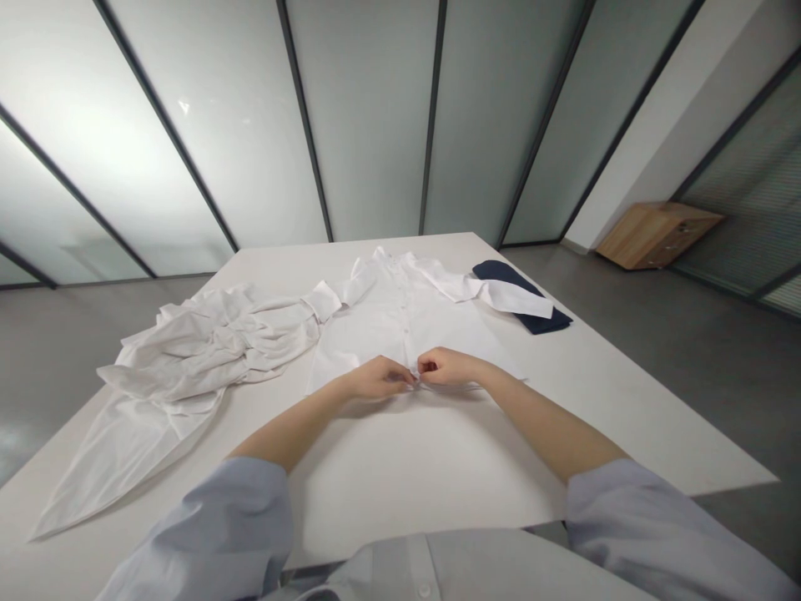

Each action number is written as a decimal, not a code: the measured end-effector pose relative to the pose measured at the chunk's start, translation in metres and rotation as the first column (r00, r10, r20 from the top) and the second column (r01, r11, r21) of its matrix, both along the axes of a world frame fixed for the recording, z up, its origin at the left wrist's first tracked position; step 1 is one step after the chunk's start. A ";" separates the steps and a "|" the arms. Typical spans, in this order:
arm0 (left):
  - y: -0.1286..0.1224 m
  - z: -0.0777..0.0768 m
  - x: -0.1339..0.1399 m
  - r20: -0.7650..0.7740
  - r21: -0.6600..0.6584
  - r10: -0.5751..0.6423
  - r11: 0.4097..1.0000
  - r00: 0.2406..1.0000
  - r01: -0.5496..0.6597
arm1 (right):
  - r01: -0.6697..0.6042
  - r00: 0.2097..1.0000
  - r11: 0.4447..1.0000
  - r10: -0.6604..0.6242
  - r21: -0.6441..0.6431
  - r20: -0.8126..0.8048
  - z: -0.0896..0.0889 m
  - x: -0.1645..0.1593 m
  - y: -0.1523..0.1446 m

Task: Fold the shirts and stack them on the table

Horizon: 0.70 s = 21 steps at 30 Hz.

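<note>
A white button-up shirt (369, 330) lies spread front side up on the table, its collar toward the far edge and its hem toward me. At the middle of the hem, my left hand (380, 377) pinches the shirt's front edge with its fingertips. Close beside it, my right hand (443, 366) has its fingers curled and closed on the same edge of the shirt. The two hands nearly meet at the button line. Whatever button lies between the fingertips is hidden.
On the left of the white table (438, 467) lies a crumpled heap of white cloth (213, 351), touching one shirt sleeve. A folded dark blue cloth (544, 324) sits at the right, partly under the other sleeve. A wooden cabinet (654, 234) stands on the floor beyond.
</note>
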State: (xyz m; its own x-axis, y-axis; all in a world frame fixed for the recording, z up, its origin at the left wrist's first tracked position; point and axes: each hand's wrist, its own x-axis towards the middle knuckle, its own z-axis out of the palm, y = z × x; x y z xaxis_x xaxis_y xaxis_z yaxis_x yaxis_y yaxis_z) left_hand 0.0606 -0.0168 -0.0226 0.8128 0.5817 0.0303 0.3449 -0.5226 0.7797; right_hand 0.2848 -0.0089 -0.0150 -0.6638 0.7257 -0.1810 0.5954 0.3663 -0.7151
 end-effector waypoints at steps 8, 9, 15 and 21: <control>0.041 -0.003 0.000 0.009 0.217 0.424 0.883 0.906 -0.415 | -0.076 0.997 0.997 0.076 -0.015 0.030 0.001 -0.004 -0.003; 0.047 -0.003 0.001 -0.045 0.317 0.441 0.857 0.896 -0.406 | -0.097 0.994 0.995 0.098 -0.029 0.038 0.001 -0.004 -0.002; 0.073 -0.010 0.002 -0.304 0.614 0.638 0.699 0.708 -0.366 | -0.027 0.999 0.999 0.026 0.027 0.021 0.005 0.002 0.022; 0.080 -0.027 -0.004 -0.431 0.613 0.705 0.686 0.563 -0.391 | 0.243 0.883 0.859 -0.388 0.451 0.263 -0.018 0.015 0.051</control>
